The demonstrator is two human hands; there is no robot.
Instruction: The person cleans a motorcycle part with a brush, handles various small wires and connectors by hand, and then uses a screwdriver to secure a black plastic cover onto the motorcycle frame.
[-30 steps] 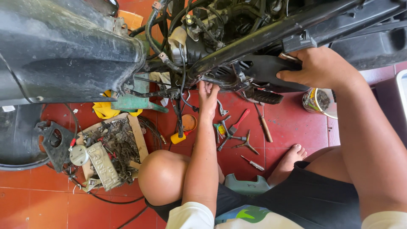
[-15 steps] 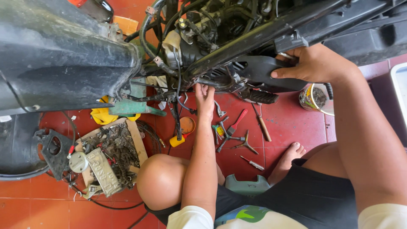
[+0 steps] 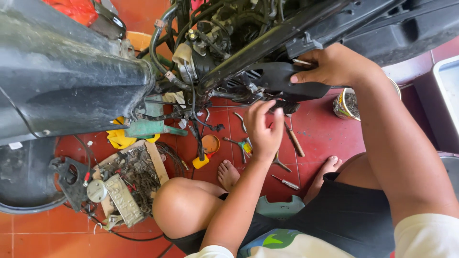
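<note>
A stripped motorcycle [image 3: 229, 43] with black body panels, hoses and wires fills the top of the head view. My right hand [image 3: 334, 64] grips the edge of a black plastic panel [image 3: 279, 79] under the frame. My left hand [image 3: 263, 126] reaches up beneath that panel, fingers curled at the underside near the engine parts; what they pinch is hidden. I squat on the red tile floor [image 3: 325, 134] with knees bent and bare feet out.
Hand tools [image 3: 291, 138] lie scattered on the tiles below my left hand. A wooden box of greasy parts [image 3: 129, 181] sits at the left by a black cover [image 3: 28, 177]. A tin can [image 3: 346, 102] stands at the right, and a grey tub edge [image 3: 447, 95] beyond it.
The view has tilted slightly, showing more of the engine. My left hand has curled its fingers closer under the black panel. My right hand keeps its grip on the panel.
</note>
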